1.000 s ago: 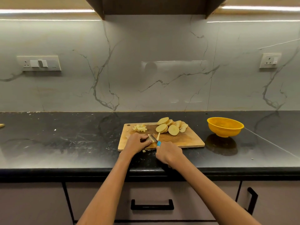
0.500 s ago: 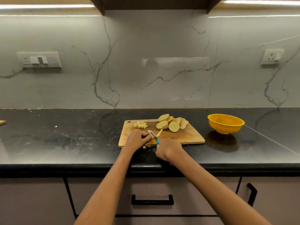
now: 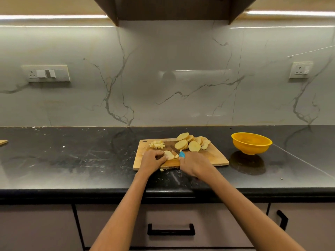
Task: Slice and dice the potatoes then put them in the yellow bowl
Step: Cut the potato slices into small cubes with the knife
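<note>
A wooden cutting board (image 3: 213, 158) lies on the black counter. My left hand (image 3: 153, 159) holds a pale potato slice (image 3: 170, 155) flat near the board's front edge, fingers curled over it. My right hand (image 3: 193, 163) grips a knife with a blue handle (image 3: 181, 154), its dark blade angled back-left beside the slice. A heap of round potato slices (image 3: 190, 144) sits at the board's far side, and a small pile of diced potato (image 3: 157, 144) at its far left. The yellow bowl (image 3: 251, 143) stands to the right of the board and looks empty.
One loose potato cube (image 3: 161, 170) lies on the counter (image 3: 72, 160) just in front of the board. A wooden edge (image 3: 3, 142) shows at the far left. Drawer handles run below the counter's front edge. A marble wall with sockets stands behind.
The knife blade has shifted from across the slice to its right side, and the cut slice shows more fully beside my left fingers. The camera tilted slightly.
</note>
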### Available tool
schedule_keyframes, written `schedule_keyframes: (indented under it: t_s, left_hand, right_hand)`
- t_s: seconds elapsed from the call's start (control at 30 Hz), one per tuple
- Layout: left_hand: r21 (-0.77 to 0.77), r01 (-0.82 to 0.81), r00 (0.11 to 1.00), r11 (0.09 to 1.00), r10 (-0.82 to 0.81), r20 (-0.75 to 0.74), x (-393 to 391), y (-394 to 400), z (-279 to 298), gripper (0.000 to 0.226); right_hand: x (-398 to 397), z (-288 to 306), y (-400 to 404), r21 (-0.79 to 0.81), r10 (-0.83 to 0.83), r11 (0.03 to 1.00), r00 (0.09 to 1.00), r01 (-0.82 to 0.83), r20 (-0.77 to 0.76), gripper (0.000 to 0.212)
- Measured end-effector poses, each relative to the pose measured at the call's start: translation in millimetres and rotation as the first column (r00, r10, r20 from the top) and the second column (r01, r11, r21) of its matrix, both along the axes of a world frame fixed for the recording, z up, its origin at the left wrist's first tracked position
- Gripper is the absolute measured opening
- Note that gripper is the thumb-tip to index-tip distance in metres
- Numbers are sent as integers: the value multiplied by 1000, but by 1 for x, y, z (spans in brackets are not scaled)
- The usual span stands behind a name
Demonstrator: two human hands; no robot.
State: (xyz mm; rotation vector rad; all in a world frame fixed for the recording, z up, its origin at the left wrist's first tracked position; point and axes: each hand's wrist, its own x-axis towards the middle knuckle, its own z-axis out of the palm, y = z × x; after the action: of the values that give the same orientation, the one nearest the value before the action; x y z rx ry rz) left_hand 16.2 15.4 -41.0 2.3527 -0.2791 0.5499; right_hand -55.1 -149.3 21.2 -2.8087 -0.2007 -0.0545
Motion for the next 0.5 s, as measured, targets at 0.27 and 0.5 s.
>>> schedule_keyframes:
  t_s: [0.27,0.5]
  left_hand:
    - [73,30,999,997,-28,-23,6,3,-1,22]
    - [64,56,996,996,-51,-79,7,2,4,27]
  right_hand:
    - [17,-20,24,55,-8,998,999,11,-46,37]
    - [18,-1,29,-23,12,1000,985,-16,-172,25]
